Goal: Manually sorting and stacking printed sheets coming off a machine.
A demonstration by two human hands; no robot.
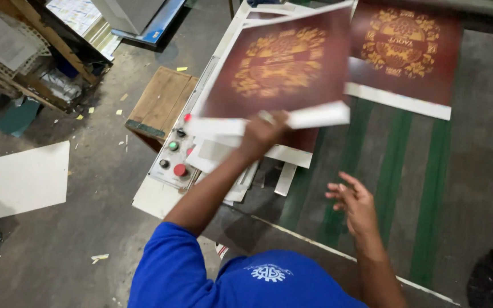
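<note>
1. Left hand (261, 134) raised over the surface (475, 171), grip pinched on the white bottom margin of a printed sheet (278, 65), dark red with a gold ornament.
2. Sheet is held up in the air, tilted, above the left part of the surface and partly over the control panel (173, 157).
3. Right hand (354, 202) hovers low over the surface, fingers spread and slightly curled, holding nothing; blurred.
4. Second sheet (403, 51), same red and gold print, lies flat on the surface to the right of the held one, white strip along its near edge.
5. More red sheets and white paper strips lie stacked under the held sheet; exact count unclear.
6. Surface is grey with green stripes (392, 165) running away from the person.
7. Control panel at the surface's left edge has red, green and black buttons.
8. Wooden box (161, 102) stands on the floor just left of the panel.
9. Pale cardboard sheet (27, 179) lies on the floor far left, paper scraps around.
10. Person wears a blue shirt (201, 279).
</note>
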